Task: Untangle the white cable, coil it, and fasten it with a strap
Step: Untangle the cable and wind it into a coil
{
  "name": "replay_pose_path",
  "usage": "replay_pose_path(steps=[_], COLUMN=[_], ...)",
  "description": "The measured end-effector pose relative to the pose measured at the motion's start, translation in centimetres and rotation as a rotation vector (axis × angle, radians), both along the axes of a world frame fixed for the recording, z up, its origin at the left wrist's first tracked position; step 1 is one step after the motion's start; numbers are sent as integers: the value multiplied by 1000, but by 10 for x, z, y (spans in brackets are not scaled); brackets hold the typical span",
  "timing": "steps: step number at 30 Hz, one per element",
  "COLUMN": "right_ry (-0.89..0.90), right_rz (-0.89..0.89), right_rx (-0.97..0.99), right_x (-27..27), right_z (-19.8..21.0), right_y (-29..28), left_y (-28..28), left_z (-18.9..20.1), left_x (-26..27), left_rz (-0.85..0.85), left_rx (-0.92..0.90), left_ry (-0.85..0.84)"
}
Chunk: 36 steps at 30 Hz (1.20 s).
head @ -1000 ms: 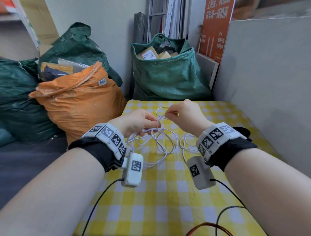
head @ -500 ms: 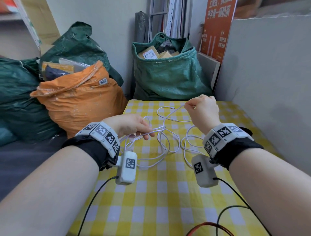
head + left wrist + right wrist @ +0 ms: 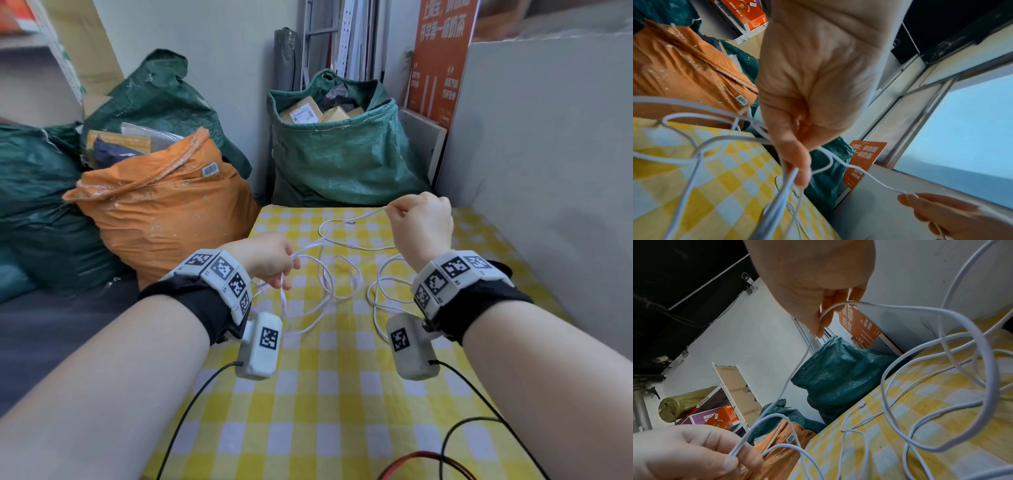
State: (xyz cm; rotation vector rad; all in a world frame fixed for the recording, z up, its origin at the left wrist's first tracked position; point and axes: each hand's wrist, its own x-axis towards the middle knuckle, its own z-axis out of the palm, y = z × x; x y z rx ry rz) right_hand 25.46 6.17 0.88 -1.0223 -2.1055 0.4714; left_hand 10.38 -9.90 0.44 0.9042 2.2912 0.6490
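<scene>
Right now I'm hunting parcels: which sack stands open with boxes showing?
The green sack behind the table's far edge; its mouth gapes, showing cardboard boxes.

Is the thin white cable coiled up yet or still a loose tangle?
Still loose. The thin white cable sprawls in crossing loops over the yellow checked tablecloth, one strand stretched between left hand and right hand.

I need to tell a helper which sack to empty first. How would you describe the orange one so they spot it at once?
Start at the yellow checked table and look just past its far left corner. There the orange sack slumps among dark green sacks. It is the only orange one, and it has a barcode sticker near its top.
</scene>
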Motion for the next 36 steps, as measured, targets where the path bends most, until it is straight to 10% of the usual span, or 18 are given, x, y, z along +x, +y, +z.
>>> replay_pose_path(steps=[10,19,27,30,36], right_ry=[-14,-43,-41,-51,-114], right_rz=[-98,-154,-186,-199,-242], right_rx=[-108,-188,-189,-189,-194], right_x=[11,17,23,24,32], right_z=[1,-1,2,3,2], right_y=[17,23,26,28,32], left_y=[-1,-1,8,11,6], left_z=[16,41,72,83,88], left_x=[-16,-19,-6,-1,4], left_rz=[350,141,173,190,297], left_rx=[700,409,212,167,521], left_ry=[-228,552,818,719,-156])
